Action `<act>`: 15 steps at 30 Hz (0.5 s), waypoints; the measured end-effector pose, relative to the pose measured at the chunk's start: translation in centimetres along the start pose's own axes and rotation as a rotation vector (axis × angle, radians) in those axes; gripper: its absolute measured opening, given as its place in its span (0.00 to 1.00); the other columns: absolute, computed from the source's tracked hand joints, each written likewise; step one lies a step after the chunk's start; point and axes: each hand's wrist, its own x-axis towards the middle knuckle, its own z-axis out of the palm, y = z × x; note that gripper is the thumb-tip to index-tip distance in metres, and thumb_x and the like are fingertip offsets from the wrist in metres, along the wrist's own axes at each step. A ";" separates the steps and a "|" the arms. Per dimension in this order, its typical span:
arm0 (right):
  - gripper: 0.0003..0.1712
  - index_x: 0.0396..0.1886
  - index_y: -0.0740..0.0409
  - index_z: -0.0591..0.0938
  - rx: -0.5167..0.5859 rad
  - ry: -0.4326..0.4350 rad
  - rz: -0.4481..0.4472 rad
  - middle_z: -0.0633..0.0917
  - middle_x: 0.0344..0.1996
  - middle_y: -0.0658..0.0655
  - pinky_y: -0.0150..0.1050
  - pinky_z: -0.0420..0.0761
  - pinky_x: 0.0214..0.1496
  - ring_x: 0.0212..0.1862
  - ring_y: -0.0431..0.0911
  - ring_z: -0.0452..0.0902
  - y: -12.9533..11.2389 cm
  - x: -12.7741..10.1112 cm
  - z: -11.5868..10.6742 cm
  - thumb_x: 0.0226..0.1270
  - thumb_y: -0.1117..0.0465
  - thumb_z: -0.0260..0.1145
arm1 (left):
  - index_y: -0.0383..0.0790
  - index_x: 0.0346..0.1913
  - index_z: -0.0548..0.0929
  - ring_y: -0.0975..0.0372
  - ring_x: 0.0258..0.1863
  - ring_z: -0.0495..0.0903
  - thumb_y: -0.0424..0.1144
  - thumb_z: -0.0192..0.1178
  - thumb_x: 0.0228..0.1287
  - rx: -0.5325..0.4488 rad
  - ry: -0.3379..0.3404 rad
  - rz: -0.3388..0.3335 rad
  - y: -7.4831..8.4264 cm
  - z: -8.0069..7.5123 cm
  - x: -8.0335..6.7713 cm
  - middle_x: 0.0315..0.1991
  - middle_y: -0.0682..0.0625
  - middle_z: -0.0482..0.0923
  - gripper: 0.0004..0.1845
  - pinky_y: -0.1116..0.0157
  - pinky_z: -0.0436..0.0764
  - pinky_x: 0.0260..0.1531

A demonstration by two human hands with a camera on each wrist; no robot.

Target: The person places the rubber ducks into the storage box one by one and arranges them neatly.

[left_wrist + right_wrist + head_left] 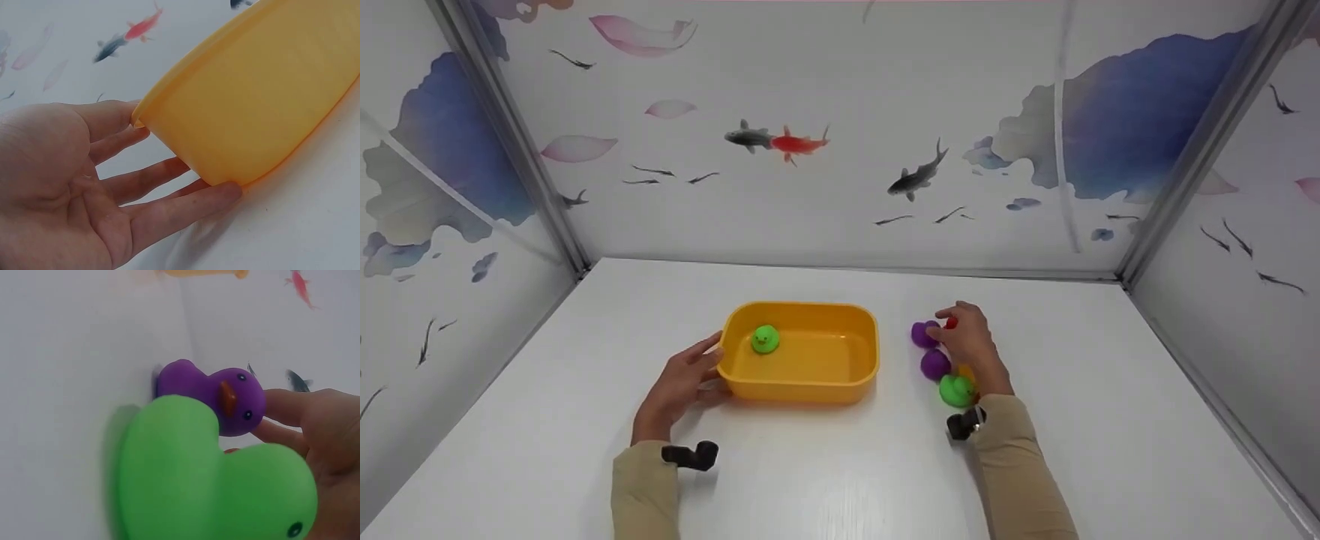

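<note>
A yellow plastic basin [799, 392] stands on the white table with a green toy duck [766, 340] inside, toward its left end. My left hand [684, 382] rests at the basin's left end. In the left wrist view its outstretched fingers [185, 211] touch the rim and lower wall. Right of the basin, my right hand [966, 341] reaches over a cluster of toys, thumb overlapping a purple toy [920, 334]. A red toy [951, 322] shows between thumb and forefinger; I cannot tell whether it is gripped. In the right wrist view a purple duck [188, 385] hides the fingertips.
Nearer my right wrist lie another purple toy [935, 365] and a green duck [957, 391], with a yellow-orange toy [966, 373] partly hidden by the hand. White panels [840, 217] painted with fish and petals enclose the table at the back and both sides.
</note>
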 end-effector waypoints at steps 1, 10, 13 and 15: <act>0.26 0.66 0.61 0.76 -0.004 -0.002 0.010 0.54 0.79 0.66 0.62 0.61 0.78 0.78 0.67 0.52 0.0 -0.1 0.1 0.72 0.56 0.64 | 0.57 0.78 0.61 0.51 0.61 0.80 0.53 0.51 0.77 0.001 0.002 -0.003 0.0 0.0 0.0 0.72 0.40 0.70 0.30 0.58 0.86 0.55; 0.26 0.65 0.61 0.77 -0.035 -0.003 0.028 0.56 0.79 0.64 0.64 0.56 0.79 0.79 0.66 0.49 -0.3 -0.3 0.5 0.71 0.57 0.66 | 0.59 0.78 0.60 0.50 0.63 0.79 0.55 0.51 0.76 0.009 0.003 -0.016 0.1 0.0 0.0 0.72 0.41 0.69 0.31 0.58 0.85 0.56; 0.25 0.64 0.62 0.78 -0.063 0.007 0.013 0.58 0.78 0.66 0.66 0.55 0.79 0.78 0.67 0.51 -0.1 -0.2 0.6 0.71 0.58 0.67 | 0.59 0.78 0.61 0.51 0.62 0.79 0.54 0.51 0.77 0.001 0.006 -0.019 0.1 0.1 0.0 0.72 0.41 0.70 0.30 0.58 0.85 0.56; 0.23 0.62 0.62 0.79 -0.088 0.021 -0.001 0.60 0.77 0.66 0.66 0.55 0.79 0.77 0.67 0.53 0.2 -0.2 0.7 0.70 0.58 0.67 | 0.58 0.78 0.60 0.51 0.61 0.80 0.53 0.51 0.77 0.000 -0.001 -0.015 0.1 0.1 0.0 0.72 0.40 0.69 0.30 0.57 0.85 0.56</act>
